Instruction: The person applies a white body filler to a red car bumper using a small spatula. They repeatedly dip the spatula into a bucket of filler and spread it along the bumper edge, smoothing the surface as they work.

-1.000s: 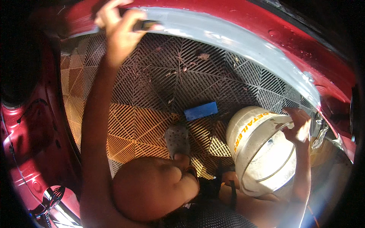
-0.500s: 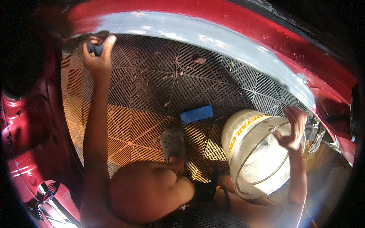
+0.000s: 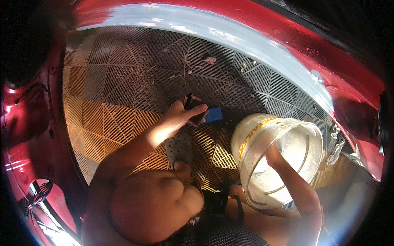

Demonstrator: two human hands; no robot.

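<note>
My left hand (image 3: 179,113) is closed around a dark, flat piece that looks like folded black sandpaper (image 3: 198,117), over the middle of the floor. Just behind and beside it lies a blue rectangular block (image 3: 215,115), partly covered by the hand. My right hand (image 3: 274,156) reaches down into a tilted whitish bucket (image 3: 238,139) at the right; its fingers are hidden inside. Beyond both hands curves a red car body panel (image 3: 295,39) with a wide grey, primer-like band (image 3: 230,35) along its edge.
The floor is slatted tile, orange (image 3: 119,127) near me and dark grey (image 3: 135,61) farther off, with dry leaves (image 3: 210,60) scattered on it. Red bodywork (image 3: 33,135) rises at the left. My shoe (image 3: 178,145) rests left of the bucket. Torn plastic (image 3: 338,143) hangs at the right.
My left hand has come from the panel's far-left edge back to the middle near the blue block, still holding the dark piece. My right hand has moved from above the bucket's rim down into it.
</note>
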